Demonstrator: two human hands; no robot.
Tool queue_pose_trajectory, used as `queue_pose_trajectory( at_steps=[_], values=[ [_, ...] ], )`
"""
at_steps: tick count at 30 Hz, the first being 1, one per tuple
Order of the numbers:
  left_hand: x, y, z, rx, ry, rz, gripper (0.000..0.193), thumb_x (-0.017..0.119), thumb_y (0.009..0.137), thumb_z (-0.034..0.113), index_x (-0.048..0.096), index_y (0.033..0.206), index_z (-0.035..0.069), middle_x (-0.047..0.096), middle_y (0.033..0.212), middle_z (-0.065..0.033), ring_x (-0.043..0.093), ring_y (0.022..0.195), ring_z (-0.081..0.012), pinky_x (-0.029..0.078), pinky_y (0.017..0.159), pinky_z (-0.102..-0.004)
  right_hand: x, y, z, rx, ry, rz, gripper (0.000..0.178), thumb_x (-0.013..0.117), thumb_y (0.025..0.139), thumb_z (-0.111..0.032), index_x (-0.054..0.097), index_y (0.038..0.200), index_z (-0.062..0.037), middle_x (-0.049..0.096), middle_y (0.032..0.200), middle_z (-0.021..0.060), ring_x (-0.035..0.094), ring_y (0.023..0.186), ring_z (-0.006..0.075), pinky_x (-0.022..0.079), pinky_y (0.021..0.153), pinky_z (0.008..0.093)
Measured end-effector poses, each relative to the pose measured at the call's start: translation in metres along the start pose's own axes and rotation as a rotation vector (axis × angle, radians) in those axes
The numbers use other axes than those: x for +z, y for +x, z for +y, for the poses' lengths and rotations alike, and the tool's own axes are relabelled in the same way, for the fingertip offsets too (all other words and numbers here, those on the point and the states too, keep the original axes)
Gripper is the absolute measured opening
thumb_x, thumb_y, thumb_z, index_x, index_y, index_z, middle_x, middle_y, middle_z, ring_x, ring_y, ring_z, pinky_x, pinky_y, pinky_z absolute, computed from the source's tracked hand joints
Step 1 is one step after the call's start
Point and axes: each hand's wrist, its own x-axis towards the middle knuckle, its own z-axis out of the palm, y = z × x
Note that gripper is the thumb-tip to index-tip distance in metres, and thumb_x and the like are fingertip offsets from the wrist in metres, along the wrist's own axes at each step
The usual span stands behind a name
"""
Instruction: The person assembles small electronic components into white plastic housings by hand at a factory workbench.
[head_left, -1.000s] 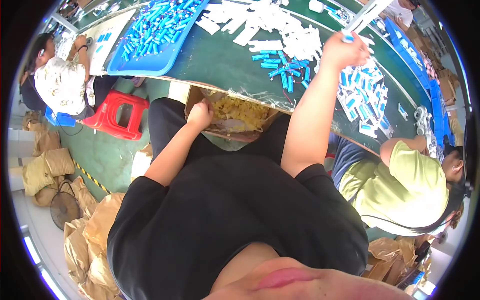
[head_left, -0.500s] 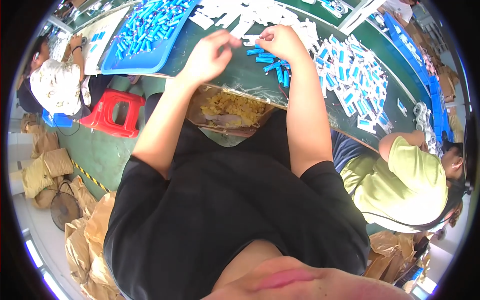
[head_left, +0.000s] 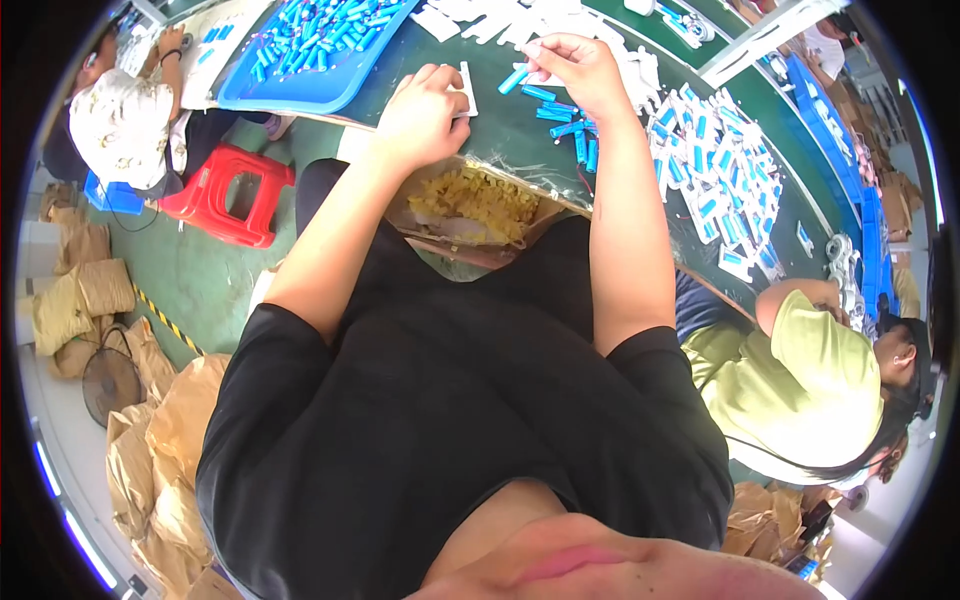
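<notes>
My left hand (head_left: pixel 425 112) is closed around a flat white packet (head_left: pixel 466 88) above the green table (head_left: pixel 510 130). My right hand (head_left: pixel 572 68) pinches a small blue cylinder (head_left: pixel 514 79) by its end, close to the packet. Under my right hand lies a small heap of blue cylinders (head_left: pixel 570 125). A box of small yellow pieces (head_left: pixel 478 202), covered with clear plastic, rests on my lap just below both hands.
A blue tray (head_left: pixel 300 50) full of blue cylinders sits at the far left. Several filled white packets (head_left: pixel 715 185) are spread out on the right. One person sits at the left near a red stool (head_left: pixel 225 195), another in a yellow-green shirt (head_left: pixel 800 390) at my right. Brown paper sacks (head_left: pixel 150 440) lie on the floor.
My left hand rose from the yellow-piece box to the table and holds a white packet. My right hand came back from the far right with a blue cylinder, closer to my left.
</notes>
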Motion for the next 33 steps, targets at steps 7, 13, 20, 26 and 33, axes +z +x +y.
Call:
queue_pose_trajectory(
  at_steps=[7, 13, 20, 26, 33],
  values=[
    [-0.011, -0.02, -0.008, 0.011, -0.161, -0.02, 0.019, 0.062, 0.093, 0.006, 0.072, 0.107, -0.002, 0.073, 0.111, -0.0206, 0.07, 0.106, -0.0422, 0.057, 0.092, -0.0486, 0.037, -0.006, -0.014, 0.233, -0.301, -0.019, 0.022, 0.079, 0.1, -0.023, 0.082, 0.109, -0.0035, 0.073, 0.073, 0.0007, 0.065, 0.06, 0.006, 0.047, 0.052, 0.0235],
    [-0.013, -0.003, -0.023, 0.208, -0.18, -0.126, 0.019, 0.065, 0.086, 0.003, 0.073, 0.102, -0.003, 0.074, 0.11, -0.0175, 0.072, 0.103, -0.039, 0.059, 0.089, -0.0463, 0.05, -0.006, -0.005, 0.272, -0.072, -0.015, 0.045, 0.073, 0.105, -0.02, 0.065, 0.145, -0.0011, 0.081, 0.092, 0.0101, 0.071, 0.067, 0.0133, 0.058, 0.059, 0.0288],
    [-0.012, 0.012, -0.02, 0.152, -0.164, -0.196, 0.016, 0.07, 0.085, 0.005, 0.075, 0.099, -0.001, 0.074, 0.105, -0.0152, 0.073, 0.1, -0.0373, 0.06, 0.088, -0.0454, 0.022, -0.007, 0.022, -0.065, -0.582, 0.072, 0.028, 0.079, 0.098, -0.023, 0.08, 0.123, -0.0106, 0.082, 0.092, 0.0057, 0.068, 0.069, 0.01, 0.058, 0.067, 0.0278],
    [-0.007, 0.015, -0.021, 0.066, -0.077, -0.224, 0.008, 0.072, 0.085, 0.006, 0.072, 0.091, 0.001, 0.074, 0.098, -0.0149, 0.074, 0.096, -0.038, 0.06, 0.085, -0.0464, 0.046, -0.016, 0.011, -0.255, -0.944, -0.187, 0.042, 0.088, 0.084, -0.034, 0.08, 0.118, -0.0111, 0.074, 0.11, 0.0091, 0.07, 0.112, 0.0299, 0.057, 0.097, 0.0418],
    [-0.013, 0.022, -0.026, 0.12, -0.016, -0.308, 0.004, 0.072, 0.084, 0.005, 0.07, 0.086, 0.003, 0.073, 0.094, -0.0141, 0.073, 0.093, -0.0372, 0.06, 0.082, -0.0468, 0.056, -0.013, 0.009, -0.213, -1.009, -0.178, 0.036, 0.086, 0.086, -0.031, 0.08, 0.113, -0.0083, 0.075, 0.109, 0.0106, 0.069, 0.111, 0.0333, 0.055, 0.099, 0.043]
  ],
)
